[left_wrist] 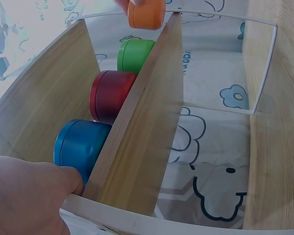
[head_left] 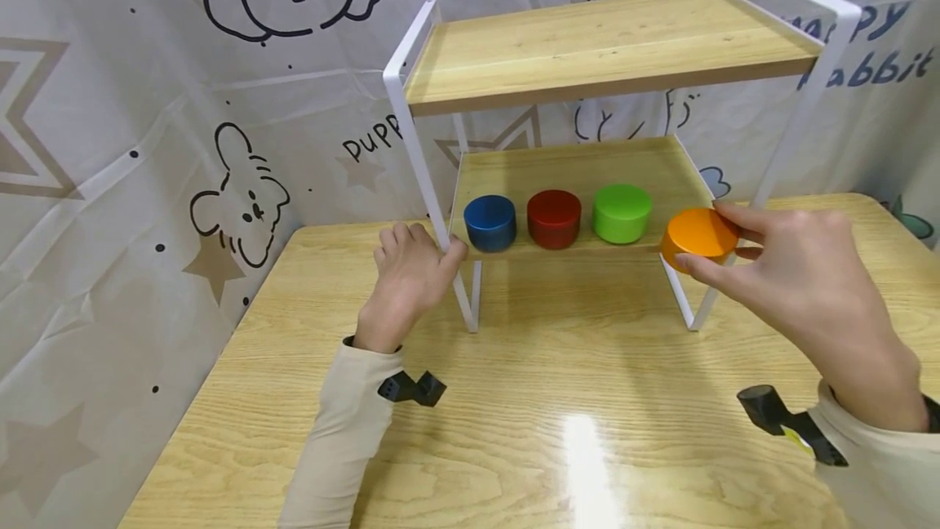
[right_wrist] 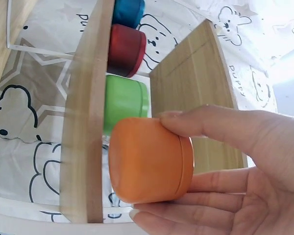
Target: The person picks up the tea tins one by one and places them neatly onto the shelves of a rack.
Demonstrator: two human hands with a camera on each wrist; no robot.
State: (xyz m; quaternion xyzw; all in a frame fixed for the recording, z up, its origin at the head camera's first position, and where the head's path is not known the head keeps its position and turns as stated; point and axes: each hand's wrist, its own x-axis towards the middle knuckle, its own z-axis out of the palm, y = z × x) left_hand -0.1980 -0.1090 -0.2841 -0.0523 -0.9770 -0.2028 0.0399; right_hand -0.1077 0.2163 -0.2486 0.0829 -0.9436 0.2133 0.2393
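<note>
A round orange tin (head_left: 699,235) is pinched between the thumb and fingers of my right hand (head_left: 815,284), at the right front corner of the lower shelf board (head_left: 580,162). In the right wrist view the orange tin (right_wrist: 147,161) overlaps part of a green tin (right_wrist: 126,102). Along the lower board stand a blue tin (head_left: 490,224), a red tin (head_left: 554,220) and the green tin (head_left: 622,215), in a row from left to right. My left hand (head_left: 413,280) grips the white front left post (head_left: 420,155) of the shelf rack, its thumb close to the blue tin.
The rack's upper wooden board (head_left: 609,43) spans above the tins. Its white legs stand on a wooden table (head_left: 514,415). Behind hangs a pale curtain (head_left: 110,129) with cartoon drawings. Small black cameras sit on both wrists, over beige sleeves (head_left: 341,439).
</note>
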